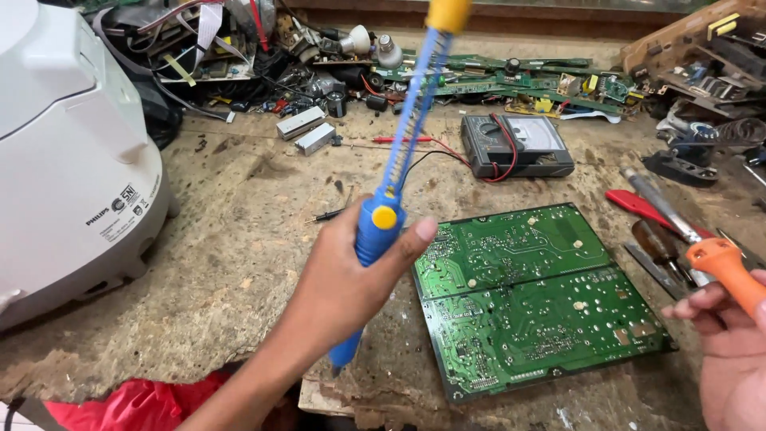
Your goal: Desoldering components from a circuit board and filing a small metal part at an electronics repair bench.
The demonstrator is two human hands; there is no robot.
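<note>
- A worn wooden table carries a green circuit board, solder side up.
- Left of the board stands a white appliance, partly out of frame.
- The left hand, just left of the board, has its fingers clamped round a blue desoldering pump, tip down, plunger raised.
- The right hand, right of the board, grips an orange-handled soldering iron.
- Judged: both tools readied; desoldering calls for bringing both tips to one joint.
- The right hand is cut off; clutter beyond the board blurs.
</note>
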